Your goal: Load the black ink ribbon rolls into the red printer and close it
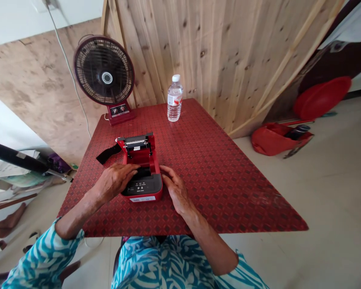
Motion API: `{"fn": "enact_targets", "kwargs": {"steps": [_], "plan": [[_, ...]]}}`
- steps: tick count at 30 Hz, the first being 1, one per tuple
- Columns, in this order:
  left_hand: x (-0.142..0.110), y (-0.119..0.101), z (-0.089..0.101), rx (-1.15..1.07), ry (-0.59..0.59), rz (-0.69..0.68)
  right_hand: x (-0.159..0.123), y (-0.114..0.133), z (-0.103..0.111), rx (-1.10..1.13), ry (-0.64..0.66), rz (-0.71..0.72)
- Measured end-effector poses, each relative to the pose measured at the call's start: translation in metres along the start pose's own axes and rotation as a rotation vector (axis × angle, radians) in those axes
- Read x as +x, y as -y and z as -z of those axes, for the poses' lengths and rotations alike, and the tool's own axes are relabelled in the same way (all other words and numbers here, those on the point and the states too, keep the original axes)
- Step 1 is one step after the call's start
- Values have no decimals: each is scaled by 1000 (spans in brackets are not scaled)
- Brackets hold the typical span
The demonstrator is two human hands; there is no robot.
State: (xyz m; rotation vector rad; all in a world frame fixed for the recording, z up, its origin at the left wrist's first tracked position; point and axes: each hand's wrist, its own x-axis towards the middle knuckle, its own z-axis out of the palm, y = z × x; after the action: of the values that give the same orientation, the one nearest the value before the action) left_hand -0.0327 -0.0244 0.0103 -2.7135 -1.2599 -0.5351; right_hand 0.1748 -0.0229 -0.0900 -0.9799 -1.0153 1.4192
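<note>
A small red label printer (pixel 142 168) with its lid open sits on the red patterned table (pixel 216 176), its black control panel facing me. My left hand (pixel 116 180) rests on the printer's left side, fingers curled over the black roll bay in the middle. My right hand (pixel 176 188) lies against the printer's right edge, fingers stretched along its side. A black strap (pixel 108 153) lies flat on the table to the left of the open lid.
A dark red desk fan (pixel 104 76) stands at the table's far left corner, a clear water bottle (pixel 174 98) at the far edge. Wooden boards lean behind. A red bag (pixel 273 138) and red basin (pixel 321 96) lie on the floor at right.
</note>
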Motion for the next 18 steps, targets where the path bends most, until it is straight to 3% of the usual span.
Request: {"fn": "enact_targets", "kwargs": {"steps": [6, 18], "plan": [[2, 2, -6, -6, -3, 15, 0, 1, 1, 9, 6, -8], [2, -5, 3, -188, 23, 38, 0, 0, 1, -15, -15, -6]]}}
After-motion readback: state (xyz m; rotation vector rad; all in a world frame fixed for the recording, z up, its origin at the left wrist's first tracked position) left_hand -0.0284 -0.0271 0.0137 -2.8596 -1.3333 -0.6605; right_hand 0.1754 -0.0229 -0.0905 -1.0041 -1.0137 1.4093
